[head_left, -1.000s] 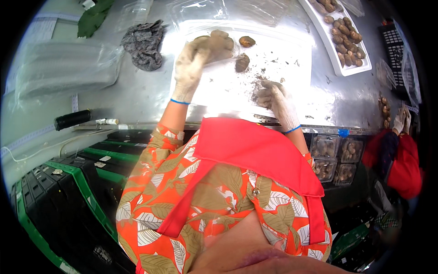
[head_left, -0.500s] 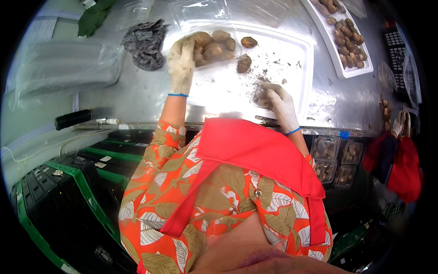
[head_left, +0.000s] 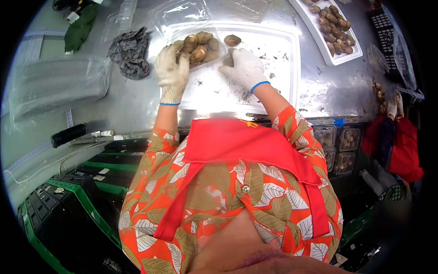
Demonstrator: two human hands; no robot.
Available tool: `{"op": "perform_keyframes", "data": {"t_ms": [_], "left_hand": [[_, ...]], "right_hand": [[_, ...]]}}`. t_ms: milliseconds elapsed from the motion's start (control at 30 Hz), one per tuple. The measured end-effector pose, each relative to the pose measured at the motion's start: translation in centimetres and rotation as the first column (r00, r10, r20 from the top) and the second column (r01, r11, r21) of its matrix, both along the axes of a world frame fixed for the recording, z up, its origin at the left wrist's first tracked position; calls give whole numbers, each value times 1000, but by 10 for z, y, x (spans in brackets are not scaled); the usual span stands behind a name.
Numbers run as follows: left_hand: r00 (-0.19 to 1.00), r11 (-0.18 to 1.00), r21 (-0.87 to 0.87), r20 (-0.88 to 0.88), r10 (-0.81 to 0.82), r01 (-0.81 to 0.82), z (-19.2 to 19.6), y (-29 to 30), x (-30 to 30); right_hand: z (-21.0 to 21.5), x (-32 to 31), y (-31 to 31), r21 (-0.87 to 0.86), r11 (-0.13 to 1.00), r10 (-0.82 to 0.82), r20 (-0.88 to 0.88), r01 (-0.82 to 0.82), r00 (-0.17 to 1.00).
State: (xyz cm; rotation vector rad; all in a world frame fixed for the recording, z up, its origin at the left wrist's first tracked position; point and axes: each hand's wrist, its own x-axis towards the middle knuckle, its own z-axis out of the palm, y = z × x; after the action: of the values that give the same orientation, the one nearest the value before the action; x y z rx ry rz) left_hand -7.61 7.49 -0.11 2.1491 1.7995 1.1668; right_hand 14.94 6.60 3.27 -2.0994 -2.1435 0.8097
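A clear plastic box [head_left: 216, 62] filled with several small brown taro [head_left: 198, 54] sits on a white tray [head_left: 200, 98]. My left hand [head_left: 172, 73], in a whitish knit glove with a blue cuff, is closed on the left side of the box. My right hand [head_left: 246, 71], gloved alike, is beside the box's right end with its fingers and thumb bent inward. A bit of something dark shows between them, mostly hidden. Just beyond the right fingertips lies one loose taro [head_left: 232, 40] on the tray.
Crumpled dark grey cloth [head_left: 129, 52] lies left of the tray; empty clear boxes [head_left: 180, 16] are behind it. At far right stands a white crate [head_left: 323, 48] of taro. Packed boxes [head_left: 346, 139] are stacked below the table edge. Another person's gloved hands [head_left: 394, 105] show at right.
My right hand has moved from the tray's dirt-strewn right part, up and left to the box. The second loose taro is no longer visible. My left hand stays on the box.
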Motion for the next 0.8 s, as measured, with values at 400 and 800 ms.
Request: {"op": "perform_keyframes", "data": {"t_ms": [400, 800], "left_hand": [[692, 755, -210, 598, -404, 622, 24, -34, 68], [685, 687, -224, 506, -524, 691, 33, -45, 106]], "right_hand": [[-30, 81, -50, -341, 927, -329, -939, 159, -96], [-19, 69, -75, -383, 814, -494, -852, 437, 174]]}}
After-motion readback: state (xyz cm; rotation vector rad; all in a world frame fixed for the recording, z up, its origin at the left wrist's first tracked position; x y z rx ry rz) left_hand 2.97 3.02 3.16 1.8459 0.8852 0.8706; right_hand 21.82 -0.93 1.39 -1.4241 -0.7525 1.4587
